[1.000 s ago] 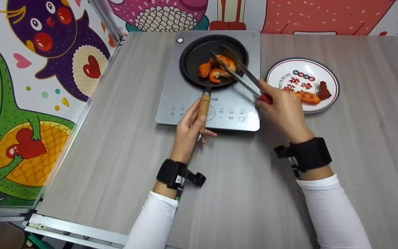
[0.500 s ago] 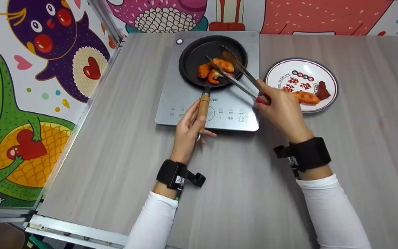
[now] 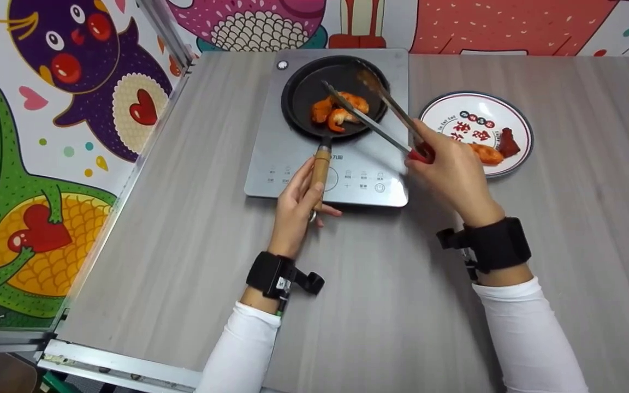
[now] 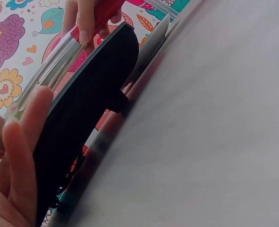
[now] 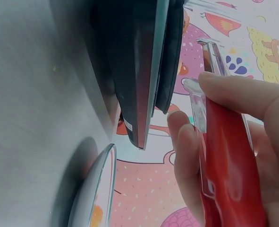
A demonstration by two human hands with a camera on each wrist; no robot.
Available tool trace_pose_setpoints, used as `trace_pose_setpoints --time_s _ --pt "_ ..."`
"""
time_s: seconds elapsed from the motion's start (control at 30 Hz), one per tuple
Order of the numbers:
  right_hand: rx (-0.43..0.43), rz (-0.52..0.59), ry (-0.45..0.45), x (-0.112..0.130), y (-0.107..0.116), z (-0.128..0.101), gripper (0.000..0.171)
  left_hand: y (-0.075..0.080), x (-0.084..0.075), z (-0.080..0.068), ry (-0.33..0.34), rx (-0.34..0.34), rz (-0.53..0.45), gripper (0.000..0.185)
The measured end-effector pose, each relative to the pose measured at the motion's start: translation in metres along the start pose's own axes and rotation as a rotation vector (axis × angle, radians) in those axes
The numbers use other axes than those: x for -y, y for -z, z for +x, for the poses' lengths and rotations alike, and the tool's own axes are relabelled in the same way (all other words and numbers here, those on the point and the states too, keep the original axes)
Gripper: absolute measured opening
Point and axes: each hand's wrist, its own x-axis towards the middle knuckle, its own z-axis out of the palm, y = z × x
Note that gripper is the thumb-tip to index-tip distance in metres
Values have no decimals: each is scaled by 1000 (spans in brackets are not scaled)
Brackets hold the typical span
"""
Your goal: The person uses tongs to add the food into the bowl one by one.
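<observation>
My left hand (image 3: 292, 213) holds the wooden handle (image 3: 321, 169) of a small black frying pan (image 3: 301, 90), thumb on top and fingers beneath. In the pan lie a curled shrimp (image 3: 338, 118), a browned orange piece like a chicken wing (image 3: 359, 102) and a smaller orange lump (image 3: 321, 111). My right hand (image 3: 454, 174) grips metal tongs (image 3: 372, 128) by their red handle. The tongs' arms stand spread over the pan, one crossing above the food, the other near the pan's right side. In the right wrist view, fingers and thumb wrap the red handle (image 5: 231, 156).
The pan sits on a grey induction cooker (image 3: 268, 147). Right of it stands a white plate (image 3: 437, 112) with an orange piece (image 3: 487, 154) and a dark red piece (image 3: 509, 143). A metal frame (image 3: 112, 218) borders the table (image 3: 374, 305) on the left; a cartoon-printed wall stands behind.
The tongs' arms have spread farther apart, and the wing-like piece has shifted slightly left and lies flatter in the pan. My right hand has moved a little right; my left hand stays on the handle.
</observation>
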Motion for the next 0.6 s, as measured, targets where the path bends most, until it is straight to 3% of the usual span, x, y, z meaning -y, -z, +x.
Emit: trace_pose_setpoints --time_s 0.33,0.6 --pt "-43 -25 38 -3 5 -6 61 1 1 -1 2 1 -9 56" --pt "-91 -69 66 -12 18 -28 64 1 0 0 4 -1 -5 56"
